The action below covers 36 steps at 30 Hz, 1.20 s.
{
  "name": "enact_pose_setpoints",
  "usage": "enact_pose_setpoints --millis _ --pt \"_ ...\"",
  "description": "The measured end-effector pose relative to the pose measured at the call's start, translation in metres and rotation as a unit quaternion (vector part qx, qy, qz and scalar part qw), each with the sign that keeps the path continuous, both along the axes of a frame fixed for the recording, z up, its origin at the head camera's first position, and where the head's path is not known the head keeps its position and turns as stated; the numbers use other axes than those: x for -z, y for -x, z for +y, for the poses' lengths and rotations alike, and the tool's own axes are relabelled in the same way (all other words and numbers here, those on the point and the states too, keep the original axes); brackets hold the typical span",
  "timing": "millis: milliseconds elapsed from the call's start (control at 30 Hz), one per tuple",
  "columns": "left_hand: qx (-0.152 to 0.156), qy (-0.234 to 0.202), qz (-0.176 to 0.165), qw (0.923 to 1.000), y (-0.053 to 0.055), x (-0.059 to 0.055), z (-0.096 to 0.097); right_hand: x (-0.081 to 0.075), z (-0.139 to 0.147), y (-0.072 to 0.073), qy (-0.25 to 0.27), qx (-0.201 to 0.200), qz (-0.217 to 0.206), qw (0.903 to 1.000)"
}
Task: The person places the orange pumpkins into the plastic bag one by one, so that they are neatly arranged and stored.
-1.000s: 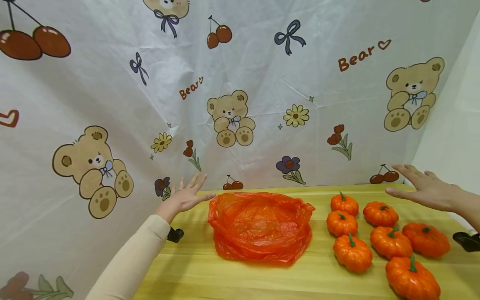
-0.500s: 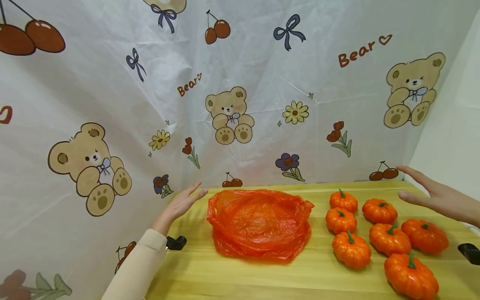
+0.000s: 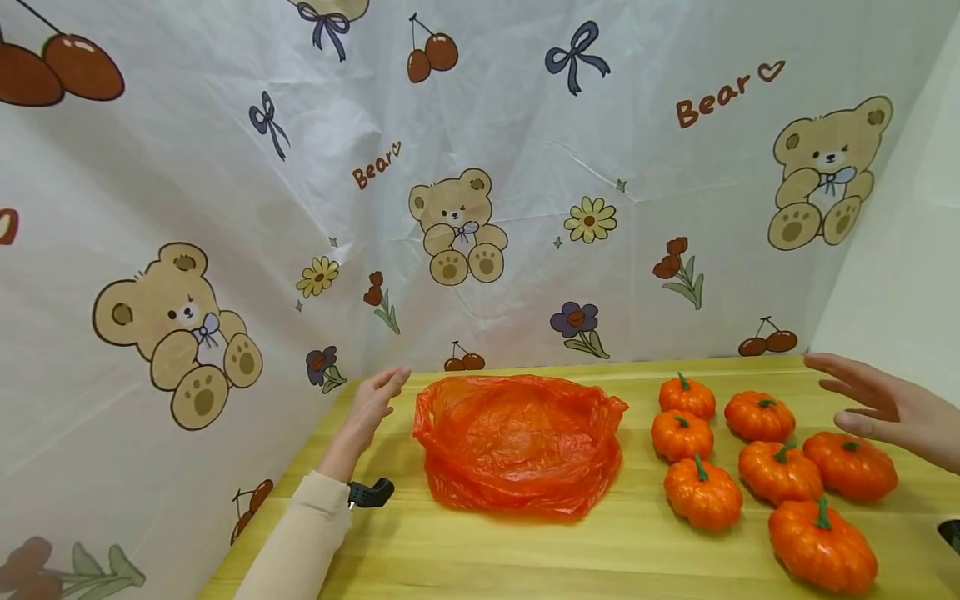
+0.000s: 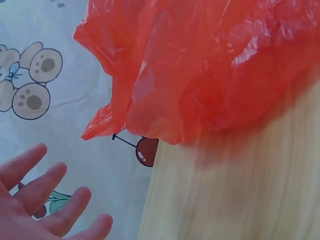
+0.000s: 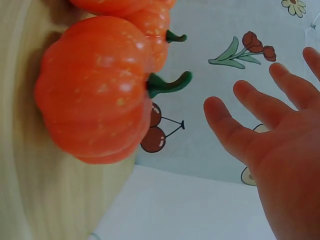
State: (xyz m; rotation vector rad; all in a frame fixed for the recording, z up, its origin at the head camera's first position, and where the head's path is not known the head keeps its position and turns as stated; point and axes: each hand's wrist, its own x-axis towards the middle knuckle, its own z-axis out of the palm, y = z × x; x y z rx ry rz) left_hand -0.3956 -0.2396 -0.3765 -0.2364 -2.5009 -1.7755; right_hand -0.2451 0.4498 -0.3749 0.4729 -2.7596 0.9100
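Observation:
A thin red plastic bag (image 3: 517,450) lies spread on the table with its mouth open upward. To its left my left hand (image 3: 367,408) hovers with nothing in it; in the left wrist view the spread fingers (image 4: 50,187) are apart from the bag. Several small orange pumpkins with green stems, such as the front one (image 3: 822,546), are grouped on the right of the table. My right hand (image 3: 892,408) is in the air above the rightmost pumpkin (image 3: 850,467), its fingers loosely bent and holding nothing. The right wrist view shows one pumpkin (image 5: 95,90) large beside that hand.
The light wooden table (image 3: 450,567) ends at the back against a white sheet (image 3: 525,125) printed with bears, cherries and flowers. The sheet also runs along the left side. A plain white wall (image 3: 900,292) stands at the right. A black wrist device (image 3: 371,493) hangs under the left wrist.
My left hand's spread fingers have drawn together and the hand has turned. My right hand has shifted right and lower, toward the pumpkins. The bag and pumpkins stay put.

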Motion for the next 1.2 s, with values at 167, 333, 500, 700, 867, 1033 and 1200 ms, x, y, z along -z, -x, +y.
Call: enact_pose_setpoints --millis 167,333,500,700,867,1033,1200 --pt "-0.007 -0.045 -0.001 0.9990 0.002 0.004 0.002 0.012 0.014 0.005 0.005 0.004 0.021 0.9998" --pt "-0.009 -0.070 0.000 0.9975 0.000 0.016 0.002 0.030 0.022 0.008 0.022 0.008 0.043 0.9988" --pt "-0.009 -0.082 -0.002 0.9966 0.000 0.025 0.003 0.043 0.025 0.010 0.038 0.011 0.045 0.9982" --pt "0.007 -0.093 -0.013 0.9955 0.004 0.035 0.005 0.058 0.035 0.012 0.062 -0.001 0.044 0.9971" --pt "0.016 -0.092 -0.017 0.9955 0.005 0.045 0.010 0.073 0.043 0.013 0.065 -0.013 0.022 0.9976" --pt "0.010 -0.092 -0.022 0.9955 0.004 0.052 0.015 0.081 0.049 0.016 0.042 -0.008 0.012 0.9990" --pt "0.017 -0.119 -0.034 0.9922 0.003 0.060 0.017 0.089 0.051 0.017 0.026 -0.002 0.016 0.9995"
